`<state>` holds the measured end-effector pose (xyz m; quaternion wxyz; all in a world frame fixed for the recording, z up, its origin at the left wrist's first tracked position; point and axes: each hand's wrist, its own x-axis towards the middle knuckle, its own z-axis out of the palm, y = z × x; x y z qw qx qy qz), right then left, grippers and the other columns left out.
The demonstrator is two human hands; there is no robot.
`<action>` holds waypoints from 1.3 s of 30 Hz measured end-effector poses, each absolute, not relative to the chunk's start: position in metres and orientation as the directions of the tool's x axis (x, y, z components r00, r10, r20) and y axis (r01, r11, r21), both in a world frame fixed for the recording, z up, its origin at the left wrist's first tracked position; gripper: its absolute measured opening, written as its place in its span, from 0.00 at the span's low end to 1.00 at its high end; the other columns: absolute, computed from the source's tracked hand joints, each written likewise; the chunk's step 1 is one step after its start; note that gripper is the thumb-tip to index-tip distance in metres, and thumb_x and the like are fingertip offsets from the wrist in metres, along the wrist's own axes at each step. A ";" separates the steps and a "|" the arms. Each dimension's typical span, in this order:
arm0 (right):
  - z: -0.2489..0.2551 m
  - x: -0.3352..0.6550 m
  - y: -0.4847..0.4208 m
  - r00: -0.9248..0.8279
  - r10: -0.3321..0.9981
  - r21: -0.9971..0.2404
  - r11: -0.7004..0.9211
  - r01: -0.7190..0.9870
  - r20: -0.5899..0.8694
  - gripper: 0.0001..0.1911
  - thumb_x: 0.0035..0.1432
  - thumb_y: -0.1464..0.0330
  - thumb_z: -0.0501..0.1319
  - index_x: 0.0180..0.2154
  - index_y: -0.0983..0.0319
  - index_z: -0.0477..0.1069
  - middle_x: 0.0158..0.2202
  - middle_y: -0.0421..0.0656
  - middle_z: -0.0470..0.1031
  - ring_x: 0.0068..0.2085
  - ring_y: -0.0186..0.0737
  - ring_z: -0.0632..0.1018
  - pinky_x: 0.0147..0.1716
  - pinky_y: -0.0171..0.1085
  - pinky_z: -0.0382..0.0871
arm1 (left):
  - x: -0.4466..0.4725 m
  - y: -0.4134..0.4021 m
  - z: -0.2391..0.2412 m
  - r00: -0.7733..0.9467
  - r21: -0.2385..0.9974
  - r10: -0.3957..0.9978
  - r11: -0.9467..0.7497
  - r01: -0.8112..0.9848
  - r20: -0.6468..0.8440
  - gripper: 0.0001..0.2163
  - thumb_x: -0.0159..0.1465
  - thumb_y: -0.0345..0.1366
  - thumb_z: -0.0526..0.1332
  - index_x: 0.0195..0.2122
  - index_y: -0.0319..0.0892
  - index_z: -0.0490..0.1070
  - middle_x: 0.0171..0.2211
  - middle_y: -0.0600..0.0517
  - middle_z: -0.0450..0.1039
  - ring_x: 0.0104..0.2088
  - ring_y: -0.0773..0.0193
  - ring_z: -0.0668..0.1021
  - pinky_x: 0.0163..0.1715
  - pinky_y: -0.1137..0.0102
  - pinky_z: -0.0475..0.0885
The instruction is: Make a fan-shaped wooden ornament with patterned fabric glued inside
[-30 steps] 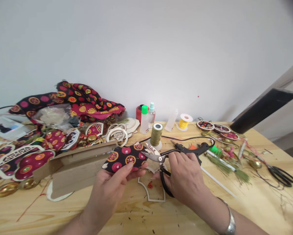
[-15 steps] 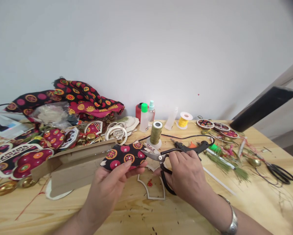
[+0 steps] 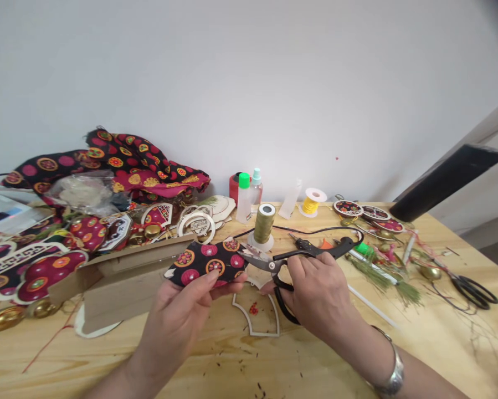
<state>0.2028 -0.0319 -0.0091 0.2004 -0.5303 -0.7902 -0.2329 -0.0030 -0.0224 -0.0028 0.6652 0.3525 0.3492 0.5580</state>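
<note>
Pinched between the thumb and fingers of my left hand (image 3: 186,307) is a patterned fabric piece (image 3: 209,263), black with magenta and orange round motifs. My right hand (image 3: 317,293) is wrapped round the black handles of a pair of scissors (image 3: 269,266), whose blades point left. The blades meet the right edge of the fabric piece; how far they are parted is hard to see. Below lies a pale fan-shaped frame (image 3: 257,334), with small red beads (image 3: 253,308) inside its outline.
An open cardboard box (image 3: 124,288) lies left of my left hand. Behind stand an olive thread spool (image 3: 265,224), a green-capped bottle (image 3: 244,202) and a yellow wire spool (image 3: 311,205). A glue gun (image 3: 340,246) and another pair of scissors (image 3: 475,291) lie to the right, patterned cloth (image 3: 149,160) at back left.
The whole view has shifted slightly, moving the scene a little left and up. Both hands keep the same grip, and the scissors stay at the fabric's right edge.
</note>
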 end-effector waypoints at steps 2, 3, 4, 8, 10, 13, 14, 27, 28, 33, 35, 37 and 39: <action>-0.010 0.203 -0.032 -0.364 0.726 0.155 0.341 0.927 0.583 0.23 0.64 0.55 0.53 0.22 0.63 0.66 0.17 0.42 0.68 0.21 0.39 0.68 0.28 0.39 0.50 | -0.004 -0.022 -0.004 0.125 0.857 0.990 0.124 -0.500 -0.070 0.05 0.58 0.29 0.65 0.33 0.42 0.81 0.38 0.50 0.82 0.40 0.51 0.82 0.41 0.58 0.78; -0.010 0.204 -0.032 -0.366 0.717 0.149 0.350 0.925 0.593 0.24 0.64 0.55 0.53 0.22 0.62 0.65 0.16 0.42 0.67 0.20 0.38 0.68 0.28 0.39 0.50 | -0.004 -0.021 -0.004 0.122 0.858 0.990 0.122 -0.499 -0.070 0.05 0.58 0.30 0.65 0.32 0.41 0.81 0.38 0.49 0.82 0.40 0.51 0.82 0.41 0.58 0.78; -0.011 0.204 -0.031 -0.361 0.717 0.130 0.357 0.925 0.596 0.24 0.64 0.55 0.53 0.21 0.62 0.65 0.16 0.42 0.67 0.20 0.37 0.67 0.28 0.39 0.50 | -0.004 -0.021 -0.004 0.122 0.860 0.990 0.123 -0.496 -0.072 0.04 0.58 0.31 0.65 0.32 0.41 0.81 0.37 0.48 0.82 0.40 0.50 0.82 0.40 0.59 0.79; -0.012 0.204 -0.030 -0.211 0.832 -0.069 0.285 0.956 0.513 0.24 0.63 0.52 0.53 0.23 0.61 0.66 0.15 0.42 0.68 0.19 0.36 0.65 0.25 0.37 0.50 | -0.003 -0.019 -0.002 0.130 0.858 0.986 0.154 -0.489 -0.103 0.05 0.57 0.32 0.65 0.32 0.40 0.81 0.35 0.47 0.82 0.38 0.51 0.82 0.36 0.61 0.80; -0.011 0.205 -0.030 -0.114 0.899 -0.204 0.217 0.954 0.423 0.24 0.61 0.50 0.53 0.23 0.61 0.66 0.16 0.41 0.67 0.19 0.37 0.64 0.23 0.36 0.48 | -0.003 -0.019 -0.001 0.135 0.853 0.985 0.164 -0.495 -0.111 0.05 0.56 0.31 0.65 0.33 0.40 0.81 0.35 0.47 0.83 0.36 0.52 0.83 0.34 0.63 0.80; -0.003 0.206 -0.032 -0.062 0.964 -0.489 0.187 0.852 0.260 0.25 0.57 0.46 0.56 0.22 0.59 0.61 0.17 0.39 0.64 0.21 0.35 0.62 0.22 0.34 0.48 | -0.003 -0.019 -0.001 0.146 0.844 0.982 0.178 -0.506 -0.120 0.05 0.55 0.31 0.66 0.33 0.40 0.81 0.34 0.47 0.83 0.34 0.52 0.83 0.33 0.63 0.80; 0.001 0.206 -0.033 -0.081 0.974 -0.588 0.192 0.786 0.210 0.25 0.55 0.45 0.57 0.23 0.59 0.60 0.18 0.38 0.63 0.21 0.34 0.61 0.22 0.34 0.49 | -0.003 -0.019 -0.001 0.149 0.842 0.981 0.186 -0.507 -0.127 0.05 0.55 0.31 0.67 0.33 0.41 0.81 0.34 0.47 0.83 0.35 0.51 0.83 0.33 0.63 0.80; 0.047 0.197 -0.063 -0.127 0.988 -0.851 0.139 0.506 0.086 0.17 0.50 0.59 0.67 0.26 0.60 0.61 0.24 0.36 0.63 0.27 0.33 0.64 0.26 0.32 0.57 | 0.007 -0.049 0.006 0.358 0.858 0.910 0.348 -0.379 -0.211 0.05 0.54 0.35 0.68 0.30 0.40 0.81 0.28 0.48 0.82 0.25 0.59 0.80 0.23 0.70 0.75; 0.046 0.196 -0.065 -0.100 0.990 -0.853 0.140 0.503 0.103 0.15 0.52 0.61 0.66 0.27 0.60 0.62 0.25 0.36 0.66 0.28 0.33 0.66 0.27 0.33 0.59 | 0.008 -0.052 0.008 0.370 0.863 0.901 0.361 -0.354 -0.225 0.05 0.54 0.35 0.68 0.29 0.40 0.81 0.27 0.48 0.81 0.24 0.59 0.80 0.22 0.71 0.75; 0.033 0.186 -0.076 -0.058 0.990 -0.915 0.141 0.377 0.128 0.06 0.52 0.70 0.62 0.29 0.60 0.65 0.27 0.37 0.71 0.28 0.33 0.71 0.27 0.31 0.64 | 0.009 -0.068 0.012 0.335 0.878 0.904 0.369 -0.305 -0.264 0.05 0.55 0.34 0.67 0.31 0.40 0.80 0.27 0.48 0.81 0.25 0.61 0.78 0.22 0.71 0.74; 0.028 0.182 -0.079 -0.040 0.990 -0.937 0.138 0.321 0.132 0.05 0.52 0.72 0.61 0.29 0.60 0.64 0.27 0.37 0.71 0.27 0.32 0.71 0.27 0.31 0.65 | 0.011 -0.073 0.012 0.305 0.864 0.912 0.374 -0.339 -0.275 0.06 0.55 0.35 0.68 0.33 0.40 0.80 0.28 0.49 0.81 0.26 0.62 0.78 0.24 0.71 0.74; 0.024 0.179 -0.081 -0.021 0.991 -0.959 0.134 0.250 0.133 0.05 0.52 0.72 0.61 0.29 0.60 0.64 0.27 0.37 0.72 0.28 0.33 0.72 0.29 0.32 0.67 | 0.014 -0.077 0.012 0.285 0.846 0.916 0.379 -0.376 -0.283 0.08 0.55 0.37 0.68 0.34 0.40 0.80 0.29 0.49 0.81 0.27 0.62 0.77 0.26 0.70 0.74; 0.022 0.178 -0.082 -0.004 0.992 -0.972 0.121 0.201 0.122 0.06 0.52 0.71 0.61 0.30 0.60 0.63 0.27 0.38 0.72 0.28 0.34 0.72 0.30 0.33 0.68 | 0.018 -0.081 0.012 0.281 0.832 0.910 0.397 -0.387 -0.304 0.09 0.54 0.38 0.69 0.35 0.41 0.80 0.29 0.49 0.81 0.27 0.62 0.77 0.27 0.70 0.75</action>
